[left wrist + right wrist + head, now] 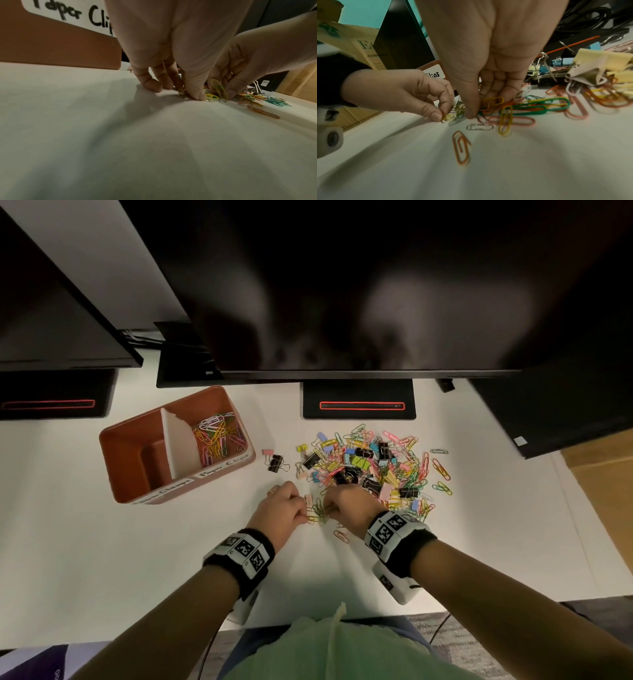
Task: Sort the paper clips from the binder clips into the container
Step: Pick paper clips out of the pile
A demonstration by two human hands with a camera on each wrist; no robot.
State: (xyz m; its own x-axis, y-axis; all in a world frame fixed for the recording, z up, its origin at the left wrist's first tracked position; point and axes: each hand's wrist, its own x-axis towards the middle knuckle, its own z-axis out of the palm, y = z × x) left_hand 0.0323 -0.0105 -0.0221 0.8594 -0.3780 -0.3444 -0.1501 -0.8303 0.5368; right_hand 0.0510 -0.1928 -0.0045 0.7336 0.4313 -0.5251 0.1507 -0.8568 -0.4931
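Observation:
A mixed pile of coloured paper clips and binder clips [373, 465] lies on the white desk. At its near left edge both hands meet over a small bunch of paper clips [317, 513]. My left hand [286, 508] pinches yellow and green paper clips [449, 117] between thumb and curled fingers. My right hand [349, 506] has its fingers curled down onto the same bunch [493, 104], gathering clips against the desk. The brown container [113, 440] stands to the left; its right compartment, labelled Paper Clips [72, 14], holds several paper clips [215, 440]. Its left compartment looks empty.
A pink and a black binder clip [274, 462] lie apart between container and pile. Loose paper clips [461, 147] lie near my right wrist. Monitor stands [359, 400] and dark screens overhang the desk's back. The desk's near edge [342, 616] runs by my body.

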